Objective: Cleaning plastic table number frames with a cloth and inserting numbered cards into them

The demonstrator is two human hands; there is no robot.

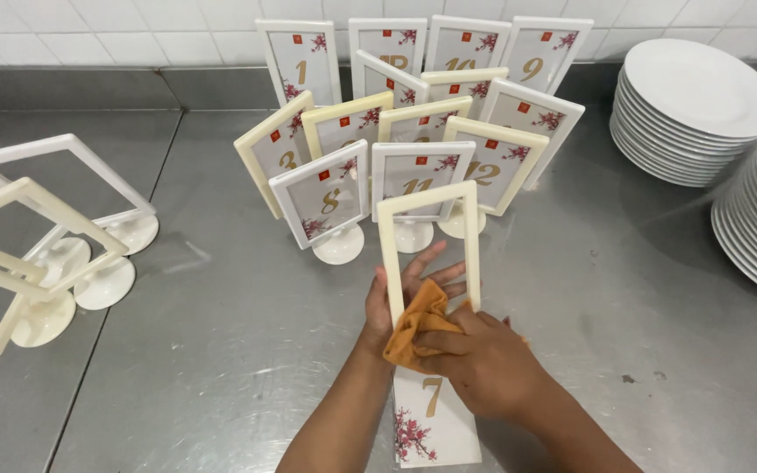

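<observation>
A cream table-number frame (429, 203) stands tilted before me with its clear pane in view. My left hand (400, 293) is behind the pane, fingers spread flat against it, propping the frame. My right hand (484, 361) presses a crumpled orange cloth (417, 322) onto the pane's front. A white numbered card with red blossom print (431, 419) lies flat on the steel counter under my wrists.
Several numbered frames on round bases (413, 131) stand clustered behind, against the tiled wall. Empty cream and white frames (37, 236) stand at the left. Two stacks of white plates (694, 114) sit at the right on the steel counter (221, 350).
</observation>
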